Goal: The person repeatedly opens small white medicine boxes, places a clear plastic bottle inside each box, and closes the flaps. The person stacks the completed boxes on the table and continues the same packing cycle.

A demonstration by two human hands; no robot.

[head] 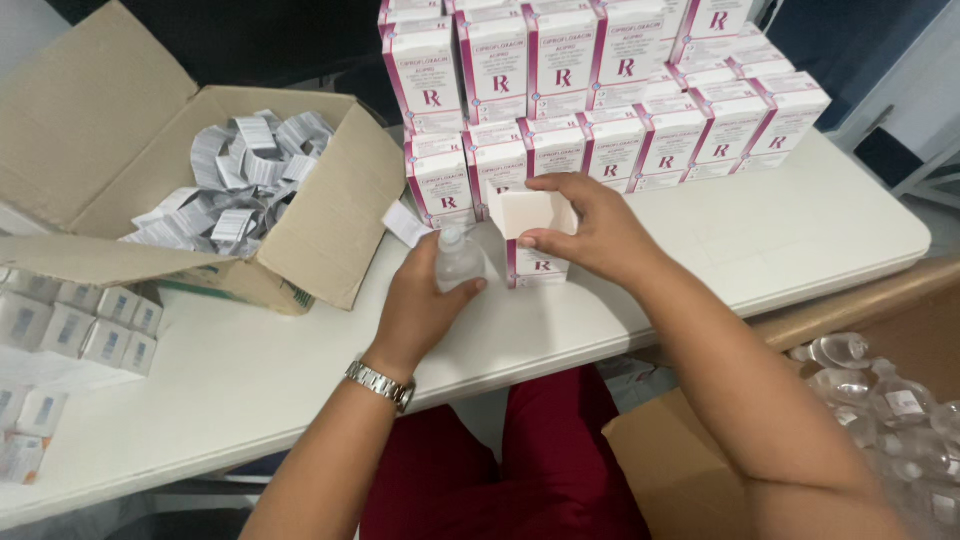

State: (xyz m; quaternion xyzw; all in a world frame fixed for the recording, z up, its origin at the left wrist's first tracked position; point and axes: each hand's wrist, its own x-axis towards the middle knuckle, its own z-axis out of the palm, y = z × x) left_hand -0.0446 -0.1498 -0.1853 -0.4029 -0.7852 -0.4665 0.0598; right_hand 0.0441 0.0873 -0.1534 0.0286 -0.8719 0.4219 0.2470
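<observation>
I am looking down at my two hands over a white table. My left hand, with one silver wristwatch on its wrist, has its fingers curled closed around one small clear plastic bottle, held upright near the middle of the table. Just to the right of it, my right hand grips one small white and pink carton that stands on the table with its top open; my thumb presses the near rim and my other fingers wrap over the far right corner. The bottle sits beside the carton's left side, not inside it. Beyond my hands, at the far side of the table, matching closed cartons are stacked in rows; I count seven across the nearest row and at least five more in the row above, with others cut off at the top. To the far left sits one open brown cardboard box heaped with folded paper leaflets, too many to count. At the near left edge lies a cluster of small pale packets. To the near right, below the table, more clear bottles lie in a pile.
</observation>
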